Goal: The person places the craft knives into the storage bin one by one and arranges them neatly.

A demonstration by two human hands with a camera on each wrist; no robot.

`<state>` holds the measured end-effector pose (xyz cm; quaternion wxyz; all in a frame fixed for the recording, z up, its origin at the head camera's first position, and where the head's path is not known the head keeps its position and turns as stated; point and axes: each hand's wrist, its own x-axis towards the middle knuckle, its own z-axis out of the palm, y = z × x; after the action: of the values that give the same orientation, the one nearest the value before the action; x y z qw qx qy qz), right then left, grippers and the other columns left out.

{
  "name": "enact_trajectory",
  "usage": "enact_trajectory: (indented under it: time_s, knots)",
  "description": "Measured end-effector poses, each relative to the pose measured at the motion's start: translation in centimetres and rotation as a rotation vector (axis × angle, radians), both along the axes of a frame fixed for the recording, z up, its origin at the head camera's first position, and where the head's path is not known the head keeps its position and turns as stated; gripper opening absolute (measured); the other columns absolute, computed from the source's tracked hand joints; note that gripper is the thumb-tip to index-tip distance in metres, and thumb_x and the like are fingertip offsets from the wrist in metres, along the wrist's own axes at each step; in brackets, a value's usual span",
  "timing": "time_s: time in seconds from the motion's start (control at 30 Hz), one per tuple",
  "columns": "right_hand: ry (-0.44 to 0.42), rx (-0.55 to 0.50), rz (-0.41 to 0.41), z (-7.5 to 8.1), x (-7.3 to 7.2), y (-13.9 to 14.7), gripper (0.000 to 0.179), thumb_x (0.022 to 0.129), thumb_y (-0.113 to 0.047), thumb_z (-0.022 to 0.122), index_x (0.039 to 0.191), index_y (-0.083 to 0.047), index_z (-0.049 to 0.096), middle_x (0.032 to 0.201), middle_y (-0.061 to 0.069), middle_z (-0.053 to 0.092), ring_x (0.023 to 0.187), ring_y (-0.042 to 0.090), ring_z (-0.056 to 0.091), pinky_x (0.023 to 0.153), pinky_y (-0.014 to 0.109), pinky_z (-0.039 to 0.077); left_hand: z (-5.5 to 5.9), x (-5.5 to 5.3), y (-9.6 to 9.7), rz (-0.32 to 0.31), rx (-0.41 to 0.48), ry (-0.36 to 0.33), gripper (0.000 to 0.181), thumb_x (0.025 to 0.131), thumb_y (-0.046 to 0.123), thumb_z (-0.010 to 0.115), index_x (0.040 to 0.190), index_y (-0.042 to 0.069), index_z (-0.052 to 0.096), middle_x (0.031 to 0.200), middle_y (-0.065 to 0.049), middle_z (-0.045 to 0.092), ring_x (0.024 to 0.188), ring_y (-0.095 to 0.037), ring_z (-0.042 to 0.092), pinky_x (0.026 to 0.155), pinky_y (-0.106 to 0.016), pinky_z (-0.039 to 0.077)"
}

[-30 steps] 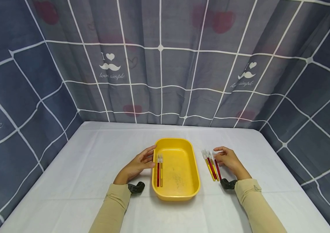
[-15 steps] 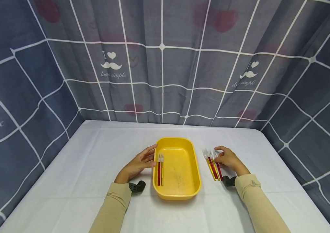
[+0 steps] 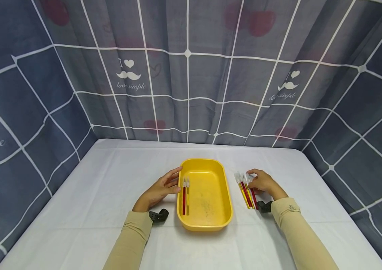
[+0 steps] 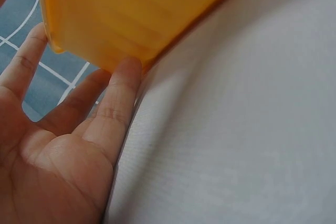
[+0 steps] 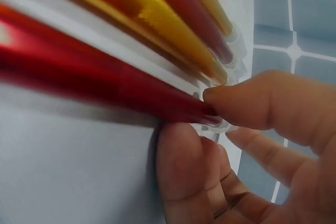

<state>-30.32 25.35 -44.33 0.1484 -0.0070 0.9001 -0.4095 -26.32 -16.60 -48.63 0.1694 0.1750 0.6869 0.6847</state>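
In the head view my left hand (image 3: pixel 158 193) lies along the left side of a yellow tray (image 3: pixel 225 187). In the left wrist view its fairly straight fingers touch the tray's outer wall (image 4: pixel 136 9). Inside the tray, a slim red pen-shaped tool (image 3: pixel 184 200) and a gold one (image 3: pixel 188 202) lie side by side at the left. My right hand (image 3: pixel 265 183) pinches the rightmost red pen-shaped tool (image 5: pixel 105 80) near its clear-capped end, between thumb and forefinger. Beside it lie several more gold (image 5: pixel 181 32) and red tools, also with clear caps.
Everything rests on a table covered with a white cloth (image 3: pixel 126 165). A grey curtain (image 3: pixel 207 82) with white lines surrounds its back and sides. Black devices (image 3: pixel 158 216) are worn at both wrists.
My right fingers have closed in on the rightmost red pen-shaped tool, and its lower end has shifted slightly to the right. My left hand stays at the tray.
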Motion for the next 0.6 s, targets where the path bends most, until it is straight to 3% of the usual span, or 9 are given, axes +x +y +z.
enact_trajectory:
  time_s: [0.23,0.47,0.6]
  knots:
    - [-0.001,-0.076,0.011,0.3,0.2,0.5,0.067,0.087,0.008,0.068,0.150,0.012,0.044,0.095,0.016,0.060,0.072,0.017,0.060,0.059,0.028,0.060,0.0,0.0,0.1,-0.002,-0.002,-0.002,0.086,0.101,0.008,0.075,0.173,0.013,0.029,0.173,-0.024,0.028,0.158,-0.045,0.033,0.127,-0.057,0.031]
    - [0.018,-0.108,0.009,0.8,0.4,0.6,0.066,0.091,0.010,0.067,0.152,0.012,0.043,0.091,0.013,0.061,0.064,0.017,0.059,0.057,0.029,0.058,-0.3,-0.2,-0.1,-0.020,0.022,0.009,0.086,0.101,0.007,0.075,0.173,0.012,0.027,0.173,-0.026,0.028,0.159,-0.045,0.032,0.126,-0.055,0.034]
    - [0.033,-0.117,0.020,1.1,0.5,0.8,0.066,0.094,0.009,0.068,0.154,0.011,0.042,0.094,0.012,0.062,0.069,0.016,0.061,0.060,0.031,0.061,-0.4,-0.2,-0.1,-0.025,0.022,0.012,0.087,0.101,0.007,0.075,0.173,0.011,0.026,0.173,-0.027,0.027,0.159,-0.046,0.031,0.127,-0.055,0.033]
